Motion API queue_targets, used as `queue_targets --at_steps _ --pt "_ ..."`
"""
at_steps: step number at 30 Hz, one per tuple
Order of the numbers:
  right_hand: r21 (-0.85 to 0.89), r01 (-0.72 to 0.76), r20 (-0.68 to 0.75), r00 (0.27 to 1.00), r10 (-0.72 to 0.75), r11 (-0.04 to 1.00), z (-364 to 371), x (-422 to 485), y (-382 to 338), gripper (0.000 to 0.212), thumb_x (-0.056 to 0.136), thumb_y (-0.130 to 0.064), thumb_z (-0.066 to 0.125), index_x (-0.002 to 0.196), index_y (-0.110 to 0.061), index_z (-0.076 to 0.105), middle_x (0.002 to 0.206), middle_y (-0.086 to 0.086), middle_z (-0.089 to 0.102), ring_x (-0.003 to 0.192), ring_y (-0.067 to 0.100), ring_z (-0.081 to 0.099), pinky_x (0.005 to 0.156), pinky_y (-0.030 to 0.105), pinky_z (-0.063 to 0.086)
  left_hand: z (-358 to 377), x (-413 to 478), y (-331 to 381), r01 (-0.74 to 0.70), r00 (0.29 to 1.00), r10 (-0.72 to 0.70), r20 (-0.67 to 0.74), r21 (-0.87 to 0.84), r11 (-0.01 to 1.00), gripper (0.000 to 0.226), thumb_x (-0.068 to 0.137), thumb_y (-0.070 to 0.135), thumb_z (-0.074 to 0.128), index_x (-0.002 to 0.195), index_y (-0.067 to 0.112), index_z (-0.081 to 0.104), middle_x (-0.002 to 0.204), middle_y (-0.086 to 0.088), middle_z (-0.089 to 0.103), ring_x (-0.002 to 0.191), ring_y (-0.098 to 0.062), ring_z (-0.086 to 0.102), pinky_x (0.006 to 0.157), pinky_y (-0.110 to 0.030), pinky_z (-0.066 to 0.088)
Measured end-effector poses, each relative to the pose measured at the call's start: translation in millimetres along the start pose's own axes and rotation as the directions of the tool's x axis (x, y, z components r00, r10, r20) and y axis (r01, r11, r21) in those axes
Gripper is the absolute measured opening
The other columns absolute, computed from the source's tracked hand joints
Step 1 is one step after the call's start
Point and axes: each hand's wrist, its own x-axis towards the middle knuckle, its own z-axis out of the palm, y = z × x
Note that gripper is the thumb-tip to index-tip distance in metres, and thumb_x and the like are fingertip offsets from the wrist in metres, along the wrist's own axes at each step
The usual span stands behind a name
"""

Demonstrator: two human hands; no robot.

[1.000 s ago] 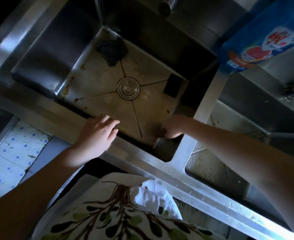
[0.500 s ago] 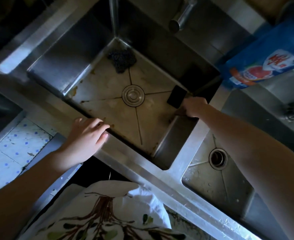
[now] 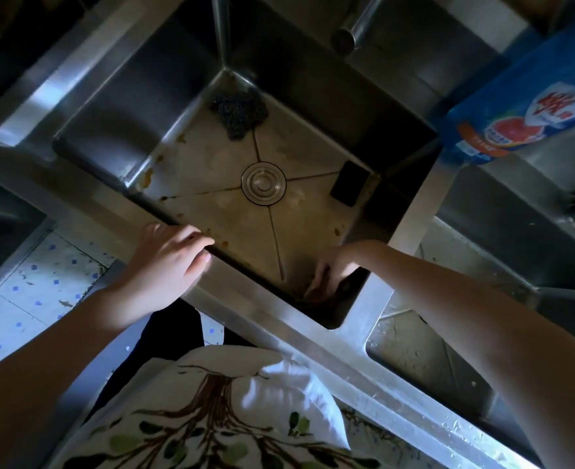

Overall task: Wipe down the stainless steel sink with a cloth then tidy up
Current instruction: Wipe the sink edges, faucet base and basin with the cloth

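Since half a second ago the right hand (image 3: pixel 335 267) has left the far side of the basin, next to the black block (image 3: pixel 349 184), and come back to the near right corner of the sink (image 3: pixel 255 309). The left hand (image 3: pixel 167 262) has hardly shifted.

That left hand lies flat and relaxed on the front rim, its fingertips just over the inner edge and holding nothing. It looks like a brace so the person can lean in and reach deep.

The right hand is low in the corner, where floor meets near wall, with its fingers pointing down into shadow. Beneath them is a dark brownish wad, probably the cloth (image 3: pixel 318 294). I cannot tell whether the fingers grip it or only press it against the steel, because the corner is too dim.

Brown stains run along the floor's left and near edges, so the wiping seems only partly done. The corner is likely being worked because grime gathers in such seams.

A dark scourer (image 3: pixel 240 111) sits in the far corner, well apart from the drain (image 3: pixel 263 186) at the centre. These and the block remain to be tidied. A blue pack (image 3: pixel 529 106) stands on the ledge at the right, above a second basin (image 3: pixel 424 360).
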Motion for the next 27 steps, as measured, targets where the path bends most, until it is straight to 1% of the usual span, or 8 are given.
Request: queue_targets --at_steps 2,5,9,12,14,19,23,27 --pt "-0.037 -0.035 -0.029 0.999 0.033 0.999 -6 -2 2 0.038 0.073 -0.012 0.077 0.110 -0.019 0.072 0.114 0.000 0.068 0.108 0.021 0.062 0.096 0.031 0.048 0 0 -2 -0.025 1.000 0.025 -0.002 0.006 1.000 0.047 0.088 0.034 0.031 0.102 0.009 0.069 0.100 -0.007 0.066 0.088 -0.032 0.061 0.085 -0.047 0.040" --pt "-0.172 -0.152 -0.201 0.973 0.116 0.973 -24 -12 15 0.032 0.077 -0.017 0.072 0.109 -0.017 0.070 0.114 0.001 0.066 0.101 0.021 0.061 0.089 0.028 0.048 0 0 -4 -0.058 0.998 0.058 -0.018 0.022 0.998 0.044 0.087 0.033 0.035 0.097 0.009 0.071 0.094 -0.006 0.066 0.084 -0.032 0.061 0.082 -0.047 0.042" --pt "-0.259 -0.380 -0.483 0.847 0.221 0.888 -60 -29 31 0.020 0.083 -0.028 0.062 0.089 -0.009 0.063 0.100 0.010 0.065 0.081 0.025 0.058 0.074 0.036 0.050 1 -1 -5 -0.073 0.996 0.075 -0.048 0.043 0.996 0.040 0.086 0.032 0.037 0.090 0.010 0.071 0.087 -0.004 0.066 0.078 -0.031 0.059 0.078 -0.044 0.042" --pt "-0.187 -0.525 -0.630 0.712 0.309 0.830 -77 -32 41 0.023 0.087 -0.024 0.054 0.106 -0.012 0.059 0.111 0.010 0.062 0.101 0.031 0.058 0.081 0.040 0.043 1 2 -7 -0.072 0.997 0.074 -0.039 0.035 0.997 0.037 0.087 0.030 0.038 0.085 0.012 0.070 0.084 -0.002 0.066 0.074 -0.029 0.061 0.075 -0.042 0.044" --pt "-0.171 -0.577 -0.656 0.672 0.345 0.799 -81 -31 47 0.025 0.089 -0.021 0.050 0.110 -0.011 0.058 0.117 0.011 0.060 0.109 0.033 0.055 0.092 0.044 0.041 3 4 -10 -0.074 0.997 0.074 -0.025 0.025 0.997 0.035 0.087 0.029 0.039 0.084 0.014 0.070 0.083 0.000 0.066 0.076 -0.027 0.062 0.075 -0.041 0.044" --pt "-0.271 -0.428 -0.522 0.818 0.242 0.862 -62 -28 34 0.032 0.090 -0.026 0.051 0.112 -0.005 0.062 0.112 0.013 0.063 0.096 0.031 0.061 0.086 0.038 0.053 6 5 -11 -0.075 0.997 0.074 -0.035 -0.004 0.997 0.033 0.086 0.030 0.039 0.082 0.015 0.069 0.082 0.001 0.065 0.076 -0.026 0.063 0.075 -0.040 0.043" --pt "-0.409 -0.297 -0.403 0.907 0.121 0.863 -5 -17 1 0.033 0.092 -0.020 0.050 0.121 -0.006 0.058 0.124 0.015 0.061 0.111 0.032 0.059 0.086 0.035 0.049 4 5 -13 -0.079 0.997 0.079 -0.026 -0.003 0.997 0.037 0.086 0.034 0.036 0.082 0.019 0.069 0.082 0.004 0.065 0.077 -0.023 0.062 0.076 -0.039 0.040" --pt "-0.363 -0.189 -0.225 0.968 0.111 0.912 22 -9 -18 0.028 0.091 -0.019 0.053 0.114 -0.006 0.061 0.115 0.012 0.063 0.092 0.026 0.060 0.069 0.029 0.045 0 8 -15 -0.107 0.994 0.107 -0.028 -0.031 0.994 0.037 0.086 0.031 0.036 0.078 0.019 0.070 0.082 0.005 0.066 0.077 -0.022 0.062 0.076 -0.039 0.042"
